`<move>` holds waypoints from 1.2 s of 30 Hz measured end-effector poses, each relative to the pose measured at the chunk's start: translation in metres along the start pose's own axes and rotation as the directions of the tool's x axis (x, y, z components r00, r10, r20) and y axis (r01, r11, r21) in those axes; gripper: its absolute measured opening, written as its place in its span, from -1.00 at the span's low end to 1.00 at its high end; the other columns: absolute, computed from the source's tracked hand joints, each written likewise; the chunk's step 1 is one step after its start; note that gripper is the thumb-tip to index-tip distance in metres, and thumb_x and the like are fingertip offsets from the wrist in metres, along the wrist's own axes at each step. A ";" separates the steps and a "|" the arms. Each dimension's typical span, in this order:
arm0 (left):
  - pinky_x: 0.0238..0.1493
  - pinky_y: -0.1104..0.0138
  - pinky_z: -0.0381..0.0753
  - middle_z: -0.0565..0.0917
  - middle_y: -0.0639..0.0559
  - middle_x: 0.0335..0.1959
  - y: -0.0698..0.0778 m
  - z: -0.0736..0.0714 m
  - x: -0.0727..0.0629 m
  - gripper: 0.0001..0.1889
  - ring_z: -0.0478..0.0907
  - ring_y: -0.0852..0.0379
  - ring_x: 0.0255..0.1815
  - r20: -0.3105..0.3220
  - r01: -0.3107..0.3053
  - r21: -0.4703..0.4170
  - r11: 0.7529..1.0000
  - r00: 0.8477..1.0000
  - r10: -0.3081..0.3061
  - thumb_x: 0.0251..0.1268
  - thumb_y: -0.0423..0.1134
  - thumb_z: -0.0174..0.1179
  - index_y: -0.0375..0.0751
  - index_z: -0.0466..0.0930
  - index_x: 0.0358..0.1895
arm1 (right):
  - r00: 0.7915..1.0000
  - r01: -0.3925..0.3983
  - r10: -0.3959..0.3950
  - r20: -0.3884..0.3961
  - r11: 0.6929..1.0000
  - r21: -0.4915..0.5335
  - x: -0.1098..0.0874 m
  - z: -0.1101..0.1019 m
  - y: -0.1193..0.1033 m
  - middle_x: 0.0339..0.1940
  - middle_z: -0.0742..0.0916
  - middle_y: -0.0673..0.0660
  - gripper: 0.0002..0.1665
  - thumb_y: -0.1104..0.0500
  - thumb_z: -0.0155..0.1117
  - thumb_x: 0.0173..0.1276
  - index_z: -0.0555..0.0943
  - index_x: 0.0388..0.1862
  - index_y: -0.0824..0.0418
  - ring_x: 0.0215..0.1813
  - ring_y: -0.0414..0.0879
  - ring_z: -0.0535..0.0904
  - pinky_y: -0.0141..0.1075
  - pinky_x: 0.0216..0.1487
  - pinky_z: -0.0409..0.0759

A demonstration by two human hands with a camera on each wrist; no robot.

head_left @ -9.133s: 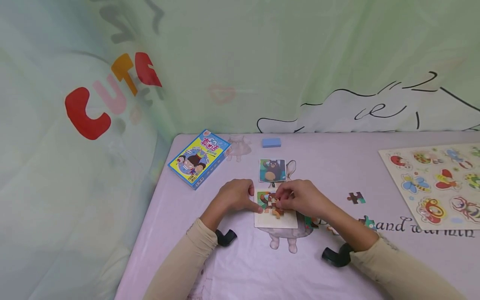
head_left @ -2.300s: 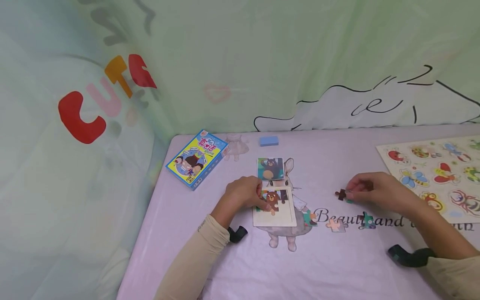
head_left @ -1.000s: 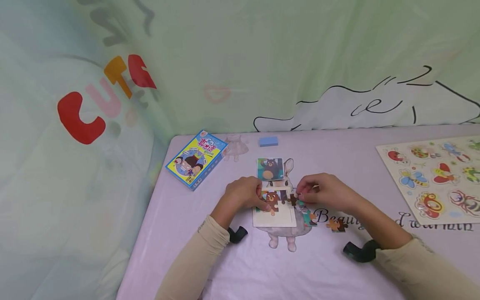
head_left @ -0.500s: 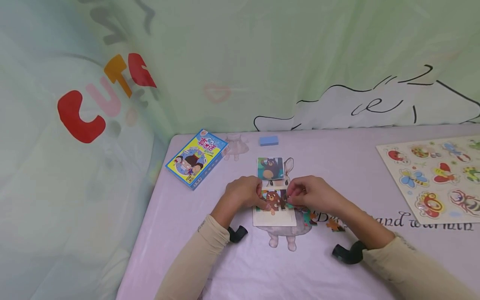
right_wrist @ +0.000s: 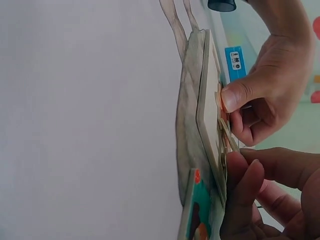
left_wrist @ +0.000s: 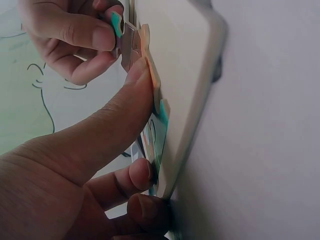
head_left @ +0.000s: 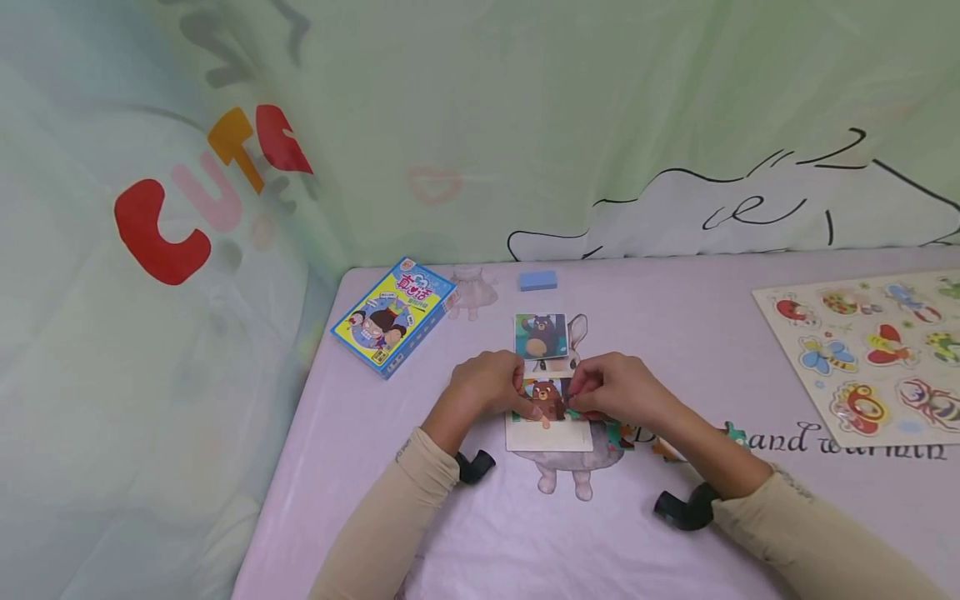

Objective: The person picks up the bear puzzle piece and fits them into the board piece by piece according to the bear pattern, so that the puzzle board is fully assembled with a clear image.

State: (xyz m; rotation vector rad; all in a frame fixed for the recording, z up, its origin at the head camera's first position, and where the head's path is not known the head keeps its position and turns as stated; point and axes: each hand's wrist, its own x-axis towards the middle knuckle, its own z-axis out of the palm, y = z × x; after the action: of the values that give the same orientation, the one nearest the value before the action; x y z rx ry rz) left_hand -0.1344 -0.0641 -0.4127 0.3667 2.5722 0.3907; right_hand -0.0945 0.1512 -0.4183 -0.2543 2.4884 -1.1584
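A pale wooden puzzle board [head_left: 549,440] lies before the person, its upper part filled with pieces showing a brown bear. The left hand [head_left: 483,385] grips the board at its left side, the thumb pressing on a bear piece [left_wrist: 150,70] and curled fingers at the edge. Over the board's right side, the right hand [head_left: 618,388] pinches a dark puzzle piece with a teal corner [left_wrist: 116,23] between thumb and finger. That piece stands tilted against the board in the right wrist view. Just beyond the board lies a bear picture card [head_left: 542,337].
Loose puzzle pieces, including a teal one [head_left: 619,436] and another [head_left: 735,433], lie right of the board. A blue-yellow box [head_left: 393,317] is at the left and a blue block [head_left: 537,281] at the back. An insect puzzle board [head_left: 870,358] lies far right.
The right hand has picked up a dark piece from the right side of the table and brought it left onto the puzzle board. The left hand has stayed at the board over the last two seconds.
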 end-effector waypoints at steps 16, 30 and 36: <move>-0.21 0.16 0.33 0.57 0.13 -0.50 0.011 0.001 -0.004 -0.55 0.50 0.12 -0.38 -0.032 -0.015 0.073 0.997 0.999 0.018 -0.07 0.15 0.61 0.01 0.53 -0.41 | 1.000 -0.007 0.007 -0.002 0.996 -0.094 0.004 -0.005 0.005 -0.61 0.62 0.03 -0.81 0.08 0.43 0.33 0.64 -0.34 0.16 -0.57 -0.12 0.53 -0.29 -0.53 0.47; -0.52 0.36 0.28 0.50 0.15 -0.61 0.018 0.002 0.003 -0.63 0.45 0.20 -0.52 0.021 -0.119 -0.085 0.989 0.992 0.121 0.18 0.12 0.46 -0.02 0.54 -0.45 | 0.987 0.008 0.011 0.163 0.994 -0.112 0.015 -0.018 0.014 -0.60 0.57 0.00 -0.69 0.07 0.55 0.20 0.58 -0.28 0.15 -0.55 -0.12 0.51 -0.26 -0.42 0.41; -0.56 0.34 0.26 0.51 0.15 -0.62 0.021 0.005 0.005 -0.63 0.46 0.19 -0.53 -0.003 -0.096 -0.071 0.993 0.995 0.096 0.13 0.13 0.49 0.00 0.55 -0.48 | 0.988 0.027 -0.007 0.153 0.991 -0.131 0.016 -0.018 0.013 -0.62 0.57 -0.01 -0.70 0.09 0.55 0.20 0.58 -0.31 0.15 -0.56 -0.14 0.51 -0.27 -0.43 0.39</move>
State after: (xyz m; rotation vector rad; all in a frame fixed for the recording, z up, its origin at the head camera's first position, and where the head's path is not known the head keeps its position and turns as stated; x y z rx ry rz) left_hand -0.1318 -0.0425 -0.4116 0.4656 2.5390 0.5156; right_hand -0.1164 0.1670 -0.4218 -0.3867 2.4349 -0.9431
